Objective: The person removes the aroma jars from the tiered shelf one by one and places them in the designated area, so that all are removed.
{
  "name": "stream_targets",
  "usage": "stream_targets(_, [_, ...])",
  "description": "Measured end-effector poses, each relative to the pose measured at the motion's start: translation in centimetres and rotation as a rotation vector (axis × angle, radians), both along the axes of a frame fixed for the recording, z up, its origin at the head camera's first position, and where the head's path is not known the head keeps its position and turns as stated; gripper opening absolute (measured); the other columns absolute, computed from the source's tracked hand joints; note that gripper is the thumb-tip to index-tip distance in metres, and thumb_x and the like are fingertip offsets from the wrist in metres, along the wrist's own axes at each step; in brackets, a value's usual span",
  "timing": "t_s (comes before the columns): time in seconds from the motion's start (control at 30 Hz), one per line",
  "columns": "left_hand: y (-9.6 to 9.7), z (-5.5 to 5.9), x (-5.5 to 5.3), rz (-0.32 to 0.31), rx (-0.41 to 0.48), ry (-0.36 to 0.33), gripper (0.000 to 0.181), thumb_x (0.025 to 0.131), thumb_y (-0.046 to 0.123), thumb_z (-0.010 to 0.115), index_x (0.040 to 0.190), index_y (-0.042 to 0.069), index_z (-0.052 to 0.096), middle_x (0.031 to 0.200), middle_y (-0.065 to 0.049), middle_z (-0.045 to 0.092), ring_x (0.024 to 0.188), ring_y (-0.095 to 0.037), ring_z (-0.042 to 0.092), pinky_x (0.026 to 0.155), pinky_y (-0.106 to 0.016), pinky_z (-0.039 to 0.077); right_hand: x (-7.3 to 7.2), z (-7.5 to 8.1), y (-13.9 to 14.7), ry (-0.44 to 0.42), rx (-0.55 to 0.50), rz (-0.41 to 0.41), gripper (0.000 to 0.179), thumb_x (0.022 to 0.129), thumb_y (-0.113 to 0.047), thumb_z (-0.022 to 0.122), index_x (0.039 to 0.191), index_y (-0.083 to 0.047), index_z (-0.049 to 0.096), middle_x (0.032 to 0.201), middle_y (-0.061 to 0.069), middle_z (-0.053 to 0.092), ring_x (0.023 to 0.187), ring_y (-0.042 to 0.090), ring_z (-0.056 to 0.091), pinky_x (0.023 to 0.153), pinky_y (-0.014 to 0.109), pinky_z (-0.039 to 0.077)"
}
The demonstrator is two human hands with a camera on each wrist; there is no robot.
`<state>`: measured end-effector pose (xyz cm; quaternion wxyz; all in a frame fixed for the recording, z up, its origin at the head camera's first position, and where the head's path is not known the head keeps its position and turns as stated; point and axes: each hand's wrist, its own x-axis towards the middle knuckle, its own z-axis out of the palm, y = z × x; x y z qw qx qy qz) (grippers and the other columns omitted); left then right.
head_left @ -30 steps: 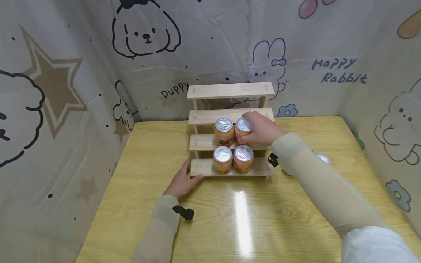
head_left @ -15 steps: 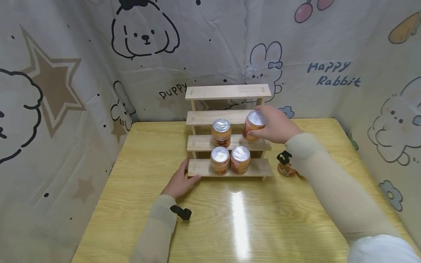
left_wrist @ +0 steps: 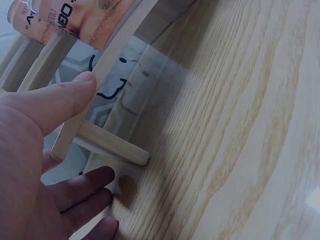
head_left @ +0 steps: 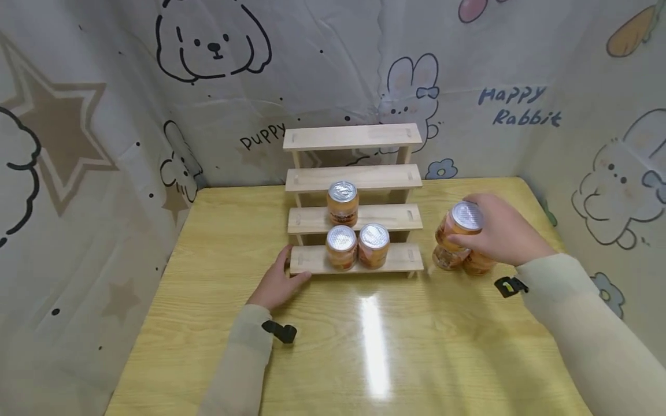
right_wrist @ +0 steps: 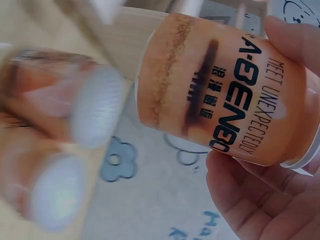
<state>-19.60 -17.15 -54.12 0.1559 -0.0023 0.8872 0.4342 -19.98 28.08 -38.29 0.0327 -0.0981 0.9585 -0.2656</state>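
A four-tier wooden display rack stands toward the back of the table. My left hand grips the left end of its lowest shelf; the left wrist view has the thumb against the board and the other fingertips loose beneath. To the rack's right, my right hand holds an orange can with a silver lid, printed "A-BENBO". That can is tilted, above two similar cans on the table, which it partly hides. One can sits on the second shelf up, and two cans stand side by side on the lowest.
The two upper shelves bear no cans. Printed cloth hangs behind and beside the wood-grain table. A bright reflection lies on the tabletop in front of the rack.
My right hand has lifted one can off the second shelf and carried it rightward, over the cans on the table. The left hand has stayed on the rack's lower left end.
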Motion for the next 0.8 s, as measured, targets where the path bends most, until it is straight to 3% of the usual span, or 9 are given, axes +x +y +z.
stream_targets(0.33, [-0.6, 1.0, -0.3, -0.001, 0.010, 0.007, 0.102, 0.090, 0.061, 0.067, 0.164, 0.024, 0.007, 0.161, -0.021, 0.030, 0.147, -0.038, 0.031, 0.115, -0.059, 0.028, 3.7, -4.1, 0.8, 0.059, -0.088, 0.012, 0.082, 0.078, -0.046, 0.086, 0.132, 0.004, 0.049, 0.123, 0.019, 0.056, 0.104, 0.034, 0.058, 0.081, 0.051, 0.052])
stream_targets(0.57, [-0.4, 0.8, -0.2, -0.005, 0.002, 0.003, 0.101, 0.091, 0.059, 0.067, 0.164, 0.022, 0.007, 0.161, -0.023, 0.029, 0.147, -0.040, 0.030, 0.116, -0.059, 0.028, 4.5, -5.8, 0.5, 0.025, -0.070, 0.047, 0.083, 0.080, -0.046, 0.085, 0.135, 0.004, 0.048, 0.122, 0.019, 0.057, 0.104, 0.034, 0.058, 0.083, 0.051, 0.051])
stream_targets(0.8, [0.2, 0.6, 0.0, -0.017, 0.013, -0.005, 0.102, 0.091, 0.057, 0.068, 0.164, 0.021, 0.007, 0.160, -0.024, 0.030, 0.147, -0.040, 0.031, 0.116, -0.059, 0.028, 4.9, -9.3, 0.6, -0.003, -0.041, 0.056, 0.081, 0.075, -0.039, 0.090, 0.138, -0.005, 0.051, 0.125, 0.011, 0.058, 0.105, 0.028, 0.060, 0.088, 0.049, 0.050])
